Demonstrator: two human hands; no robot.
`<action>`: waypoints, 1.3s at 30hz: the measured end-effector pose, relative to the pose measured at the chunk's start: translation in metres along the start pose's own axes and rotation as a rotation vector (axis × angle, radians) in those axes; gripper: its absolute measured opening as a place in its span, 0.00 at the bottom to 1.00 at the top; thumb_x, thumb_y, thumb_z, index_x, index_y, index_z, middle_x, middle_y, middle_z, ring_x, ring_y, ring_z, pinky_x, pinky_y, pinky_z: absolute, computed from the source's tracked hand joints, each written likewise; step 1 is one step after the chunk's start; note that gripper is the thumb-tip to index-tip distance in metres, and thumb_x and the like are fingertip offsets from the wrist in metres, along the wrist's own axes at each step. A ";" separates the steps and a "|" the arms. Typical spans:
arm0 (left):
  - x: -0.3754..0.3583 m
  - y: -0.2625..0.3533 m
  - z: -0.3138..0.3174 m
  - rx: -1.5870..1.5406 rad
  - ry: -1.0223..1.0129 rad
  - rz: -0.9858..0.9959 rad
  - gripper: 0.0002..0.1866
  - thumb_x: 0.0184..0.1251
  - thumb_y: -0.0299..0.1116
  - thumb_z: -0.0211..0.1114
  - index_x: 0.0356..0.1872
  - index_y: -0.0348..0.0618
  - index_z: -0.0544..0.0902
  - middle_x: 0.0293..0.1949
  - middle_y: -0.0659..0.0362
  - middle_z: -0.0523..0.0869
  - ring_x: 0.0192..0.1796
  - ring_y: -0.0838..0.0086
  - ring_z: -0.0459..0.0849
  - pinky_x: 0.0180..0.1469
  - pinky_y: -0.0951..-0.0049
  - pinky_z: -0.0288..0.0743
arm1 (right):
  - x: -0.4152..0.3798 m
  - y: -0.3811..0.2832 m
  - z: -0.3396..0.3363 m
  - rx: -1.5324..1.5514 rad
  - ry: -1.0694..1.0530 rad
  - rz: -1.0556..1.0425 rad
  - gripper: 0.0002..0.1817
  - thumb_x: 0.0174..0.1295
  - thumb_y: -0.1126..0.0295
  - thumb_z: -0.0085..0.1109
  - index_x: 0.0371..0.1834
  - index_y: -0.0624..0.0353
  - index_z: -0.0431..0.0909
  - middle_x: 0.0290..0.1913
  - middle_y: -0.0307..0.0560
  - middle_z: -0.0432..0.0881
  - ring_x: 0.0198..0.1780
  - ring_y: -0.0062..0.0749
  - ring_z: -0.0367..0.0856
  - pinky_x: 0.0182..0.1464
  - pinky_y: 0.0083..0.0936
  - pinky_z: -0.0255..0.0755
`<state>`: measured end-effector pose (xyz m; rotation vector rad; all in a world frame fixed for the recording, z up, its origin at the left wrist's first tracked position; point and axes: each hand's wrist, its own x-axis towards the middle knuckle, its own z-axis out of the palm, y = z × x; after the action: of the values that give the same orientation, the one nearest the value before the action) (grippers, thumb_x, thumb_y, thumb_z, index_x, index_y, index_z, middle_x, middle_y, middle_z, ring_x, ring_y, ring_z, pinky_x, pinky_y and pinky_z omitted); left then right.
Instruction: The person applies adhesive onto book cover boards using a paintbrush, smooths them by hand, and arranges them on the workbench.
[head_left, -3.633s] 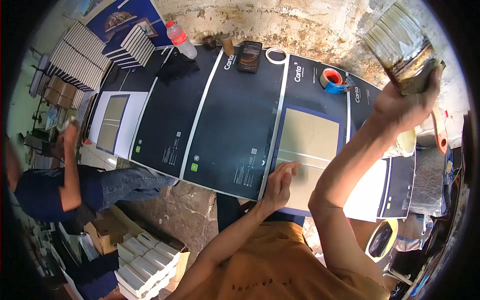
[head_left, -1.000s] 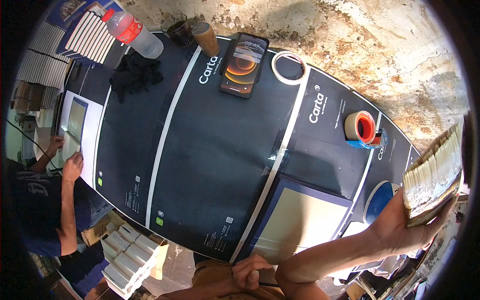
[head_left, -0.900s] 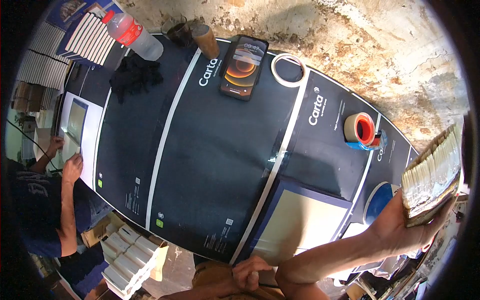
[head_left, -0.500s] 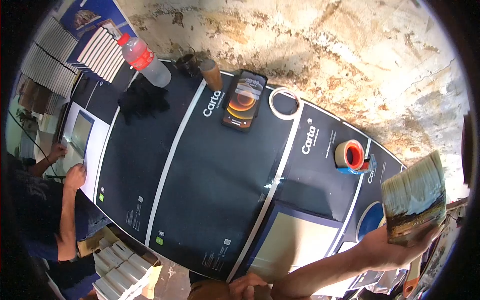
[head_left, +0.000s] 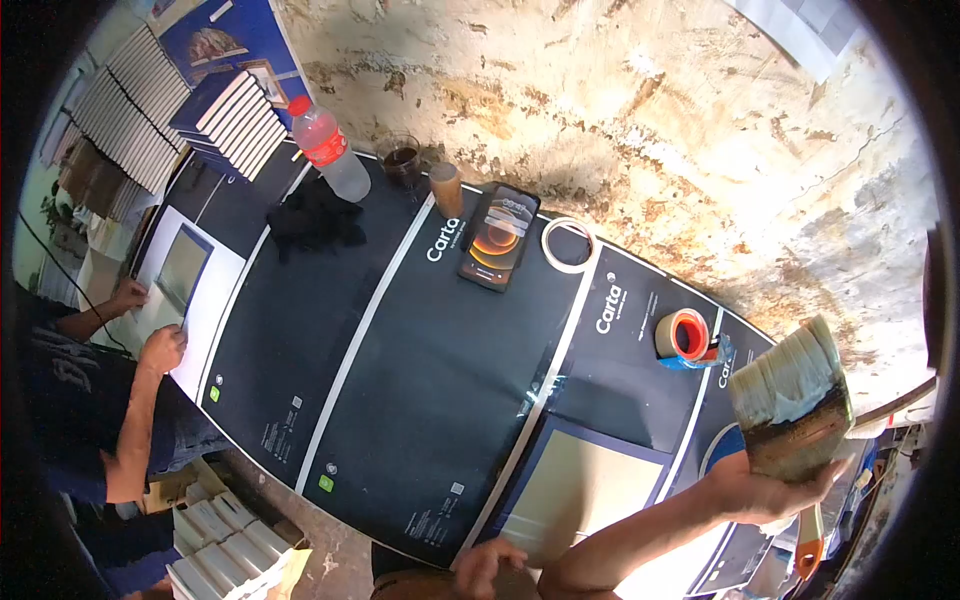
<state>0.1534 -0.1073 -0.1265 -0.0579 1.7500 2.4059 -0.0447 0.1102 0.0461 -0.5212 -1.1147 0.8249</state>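
Head view: the long bench [head_left: 420, 370], covered in dark printed sheets, carries a blue-bordered book cover with bare brown boards [head_left: 585, 490] at its near edge. The right hand [head_left: 765, 490] holds a wide glue brush [head_left: 795, 410] raised beside the cover, fingers wrapped shut around its ferrule. The left hand [head_left: 490, 562] rests curled on the cover's near edge, holding nothing visible. No wet glue shows on the boards, so I judge brushing remains.

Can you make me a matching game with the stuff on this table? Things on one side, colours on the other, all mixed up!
Things:
1. bottle cap
2. cloth
3. tape ring
4. wide brush in the right hand

Colours:
A. white
B. pale bristles, dark band
C. red
D. black

Pairs: 1-C, 2-D, 3-A, 4-B
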 end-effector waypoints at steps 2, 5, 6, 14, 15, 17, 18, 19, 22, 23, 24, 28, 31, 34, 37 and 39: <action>0.017 0.024 -0.011 -0.158 0.052 -0.138 0.21 0.80 0.38 0.44 0.49 0.28 0.78 0.33 0.52 0.84 0.31 0.71 0.83 0.35 0.67 0.77 | 0.008 0.009 -0.007 0.029 0.016 0.006 0.25 0.72 0.55 0.47 0.62 0.62 0.75 0.64 0.54 0.74 0.68 0.44 0.72 0.72 0.44 0.67; 0.134 0.110 -0.024 0.481 -0.232 -0.144 0.32 0.78 0.42 0.54 0.74 0.35 0.60 0.23 0.60 0.82 0.26 0.79 0.79 0.32 0.75 0.73 | 0.011 0.012 -0.012 0.083 0.072 0.061 0.21 0.69 0.58 0.54 0.56 0.63 0.78 0.60 0.52 0.77 0.63 0.42 0.76 0.68 0.42 0.70; 0.172 0.126 -0.017 0.654 -0.244 -0.223 0.36 0.76 0.43 0.57 0.78 0.40 0.54 0.22 0.60 0.83 0.25 0.78 0.80 0.31 0.72 0.74 | 0.011 0.006 -0.006 0.152 0.118 0.152 0.21 0.68 0.59 0.56 0.55 0.64 0.79 0.59 0.52 0.78 0.61 0.40 0.77 0.67 0.41 0.71; 0.374 0.045 -0.045 1.141 -0.002 0.592 0.39 0.64 0.45 0.68 0.72 0.38 0.66 0.26 0.48 0.86 0.31 0.59 0.87 0.38 0.60 0.79 | 0.014 -0.017 -0.005 0.459 0.144 0.409 0.22 0.64 0.59 0.63 0.55 0.63 0.79 0.54 0.48 0.79 0.56 0.36 0.78 0.62 0.35 0.72; 0.369 0.058 -0.039 1.095 0.000 0.517 0.37 0.63 0.45 0.69 0.69 0.38 0.69 0.25 0.50 0.85 0.29 0.61 0.86 0.36 0.61 0.78 | 0.014 -0.012 -0.006 0.463 0.132 0.400 0.22 0.64 0.59 0.63 0.56 0.63 0.78 0.53 0.48 0.79 0.55 0.35 0.78 0.61 0.35 0.72; 0.339 0.084 -0.027 1.013 -0.002 0.355 0.33 0.62 0.44 0.70 0.65 0.38 0.75 0.23 0.53 0.84 0.26 0.65 0.84 0.34 0.64 0.76 | 0.015 0.000 -0.012 0.456 0.109 0.390 0.23 0.64 0.59 0.63 0.56 0.63 0.78 0.53 0.47 0.79 0.54 0.34 0.79 0.60 0.35 0.73; 0.329 0.084 -0.023 0.940 0.056 0.321 0.31 0.62 0.44 0.72 0.62 0.37 0.78 0.20 0.57 0.81 0.23 0.72 0.79 0.31 0.67 0.73 | 0.014 -0.009 -0.006 0.447 0.133 0.383 0.22 0.65 0.60 0.63 0.56 0.64 0.78 0.52 0.46 0.79 0.52 0.33 0.79 0.57 0.36 0.75; 0.305 0.094 -0.013 0.845 0.069 0.304 0.25 0.67 0.42 0.69 0.60 0.38 0.79 0.20 0.61 0.79 0.23 0.79 0.76 0.28 0.72 0.69 | 0.015 0.000 -0.009 0.443 0.135 0.426 0.22 0.67 0.60 0.62 0.55 0.66 0.78 0.52 0.48 0.79 0.51 0.33 0.80 0.56 0.35 0.76; 0.216 0.102 0.015 0.336 0.036 0.223 0.17 0.74 0.39 0.62 0.55 0.39 0.82 0.19 0.68 0.71 0.21 0.85 0.68 0.24 0.81 0.60 | 0.009 0.018 -0.012 0.464 -0.008 0.537 0.20 0.68 0.60 0.59 0.54 0.66 0.79 0.51 0.47 0.81 0.52 0.31 0.80 0.54 0.33 0.76; 0.171 0.113 0.035 0.160 0.009 0.078 0.15 0.75 0.39 0.60 0.53 0.40 0.83 0.20 0.69 0.69 0.21 0.86 0.66 0.24 0.83 0.58 | 0.003 0.030 -0.012 0.318 -0.048 0.458 0.20 0.68 0.59 0.61 0.52 0.65 0.80 0.46 0.44 0.81 0.48 0.28 0.79 0.50 0.30 0.75; 0.134 0.107 0.044 0.174 0.002 0.054 0.15 0.76 0.40 0.59 0.51 0.40 0.83 0.20 0.69 0.69 0.21 0.86 0.65 0.24 0.83 0.58 | 0.009 0.017 -0.010 0.295 -0.021 0.517 0.19 0.67 0.58 0.63 0.48 0.64 0.80 0.40 0.41 0.80 0.42 0.25 0.76 0.45 0.26 0.72; 0.005 0.050 0.035 0.184 0.057 0.003 0.14 0.78 0.37 0.52 0.46 0.38 0.82 0.20 0.69 0.69 0.22 0.88 0.64 0.25 0.83 0.57 | 0.010 0.040 -0.005 0.498 -0.002 0.713 0.12 0.66 0.63 0.64 0.32 0.60 0.78 0.33 0.34 0.74 0.37 0.19 0.70 0.42 0.19 0.66; -0.024 0.016 0.025 0.418 -0.075 0.148 0.13 0.75 0.33 0.54 0.48 0.34 0.82 0.21 0.67 0.73 0.23 0.87 0.67 0.26 0.83 0.59 | 0.019 0.033 -0.001 0.513 0.068 0.667 0.14 0.68 0.62 0.62 0.29 0.60 0.77 0.32 0.33 0.75 0.31 0.17 0.68 0.38 0.18 0.66; -0.026 0.014 0.017 0.531 -0.128 0.151 0.14 0.71 0.31 0.57 0.50 0.33 0.82 0.22 0.66 0.75 0.25 0.86 0.69 0.28 0.82 0.61 | 0.022 0.018 -0.010 0.642 0.068 0.608 0.13 0.67 0.62 0.60 0.30 0.59 0.78 0.30 0.32 0.74 0.31 0.16 0.69 0.35 0.19 0.63; -0.027 0.010 0.018 0.535 -0.132 0.165 0.13 0.71 0.31 0.57 0.50 0.36 0.83 0.23 0.67 0.74 0.26 0.86 0.68 0.28 0.80 0.62 | 0.027 0.011 -0.012 0.656 0.131 0.563 0.12 0.67 0.62 0.59 0.30 0.59 0.78 0.29 0.31 0.73 0.30 0.16 0.69 0.34 0.19 0.63; -0.025 0.016 0.027 0.501 -0.090 0.166 0.13 0.72 0.32 0.57 0.50 0.37 0.83 0.22 0.67 0.75 0.25 0.86 0.68 0.27 0.79 0.62 | 0.025 0.018 -0.014 0.570 0.215 0.526 0.15 0.66 0.62 0.60 0.44 0.64 0.81 0.43 0.40 0.80 0.45 0.26 0.78 0.50 0.27 0.73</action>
<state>0.1774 -0.0897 -0.0995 0.2622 2.3294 1.9546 -0.0317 0.1414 0.0423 -0.4072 -0.5013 1.4482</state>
